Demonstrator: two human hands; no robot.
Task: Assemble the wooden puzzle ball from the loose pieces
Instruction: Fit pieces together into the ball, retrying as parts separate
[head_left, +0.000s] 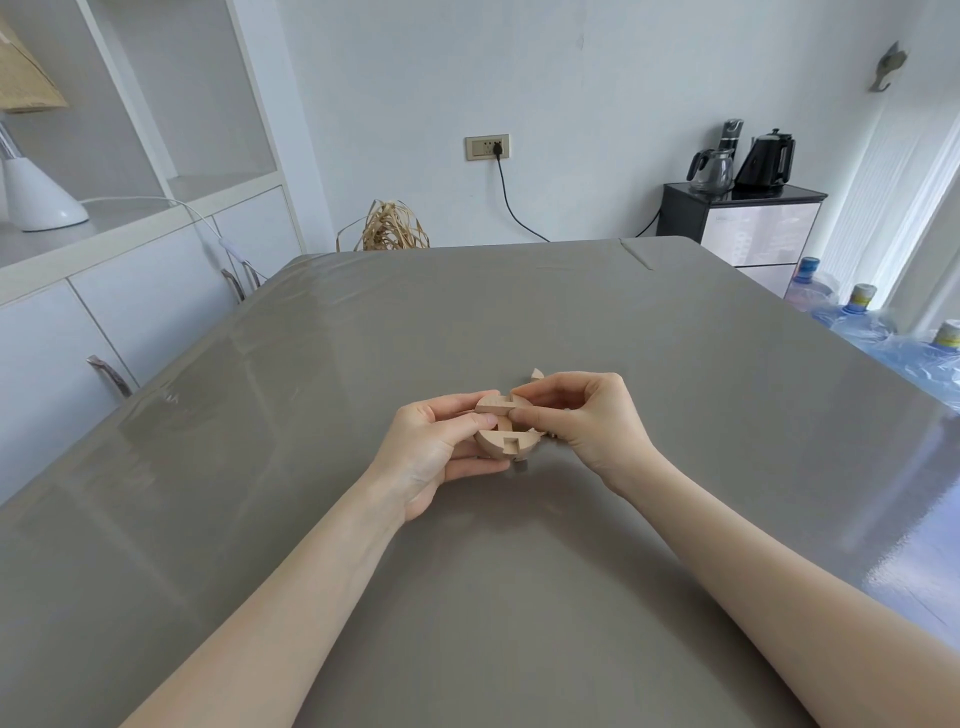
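Loads of open grey table (519, 597) all around, near side and far side both. The only clutter sits mid-table: the left hand (441, 447) and right hand (592, 421) are bunched around the half-built puzzle ball (503, 434), so that spot is blocked. A loose wooden piece (536, 374) pokes out just behind the right hand. Off the right edge, water jugs (852, 325) crowd the floor; chair backs (109, 374) stand close along the left edge.

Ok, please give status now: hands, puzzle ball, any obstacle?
Left hand holds puzzle ball. Right hand pinches its top. Loose piece behind. Nothing obstructing.
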